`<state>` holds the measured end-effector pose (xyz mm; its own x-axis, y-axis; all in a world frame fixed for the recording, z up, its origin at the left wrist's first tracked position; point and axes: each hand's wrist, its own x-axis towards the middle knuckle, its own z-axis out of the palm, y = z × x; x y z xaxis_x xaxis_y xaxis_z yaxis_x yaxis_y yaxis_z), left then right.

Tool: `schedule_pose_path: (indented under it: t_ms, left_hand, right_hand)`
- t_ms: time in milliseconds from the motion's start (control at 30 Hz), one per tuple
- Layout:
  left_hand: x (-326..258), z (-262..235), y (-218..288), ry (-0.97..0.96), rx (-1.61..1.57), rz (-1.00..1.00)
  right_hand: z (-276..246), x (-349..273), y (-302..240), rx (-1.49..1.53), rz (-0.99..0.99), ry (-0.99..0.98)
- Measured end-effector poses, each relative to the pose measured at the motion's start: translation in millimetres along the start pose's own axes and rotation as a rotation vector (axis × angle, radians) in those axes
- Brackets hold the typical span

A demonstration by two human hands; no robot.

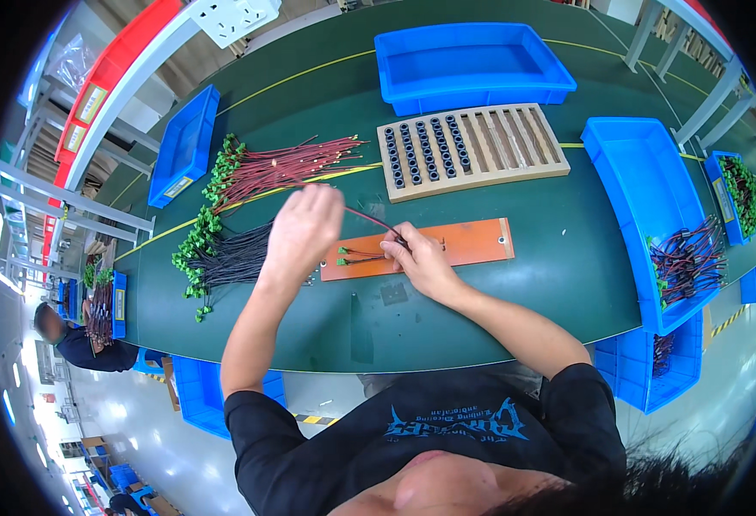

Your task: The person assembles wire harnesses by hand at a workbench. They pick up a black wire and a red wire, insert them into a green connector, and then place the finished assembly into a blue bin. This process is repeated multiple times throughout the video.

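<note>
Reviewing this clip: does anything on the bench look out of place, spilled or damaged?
Nothing looks clearly spilled or damaged. Two small oddities: a white speck lies alone on the green table, right of the orange board, and a dark patch marks the surface nearer the person. I can't tell what either is.

Black short-sleeved T-shirt (356, 451) with jagged blue printed lettering (459, 420) in front
</note>
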<state>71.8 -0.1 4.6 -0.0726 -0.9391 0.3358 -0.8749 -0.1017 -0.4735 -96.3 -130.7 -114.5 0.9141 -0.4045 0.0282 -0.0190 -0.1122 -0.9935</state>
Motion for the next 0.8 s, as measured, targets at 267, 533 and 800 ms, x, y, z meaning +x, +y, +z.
schedule_pose_path:
  t_ms: [267,533,800]
  left_hand:
    - [-18.8,45.6,60.4,0.426,-1.263,-0.750]
    - [-4.8,81.0,125.7,0.632,-1.739,-0.936]
    - [-10.6,90.5,130.8,0.586,-1.618,-0.975]
  right_hand:
    - [0.3,-7.3,17.8,-0.038,-0.259,0.015]
    - [-4.4,-9.8,17.4,-0.108,-0.234,0.026]
    - [-30.9,-17.8,-35.1,-0.811,-0.588,0.002]
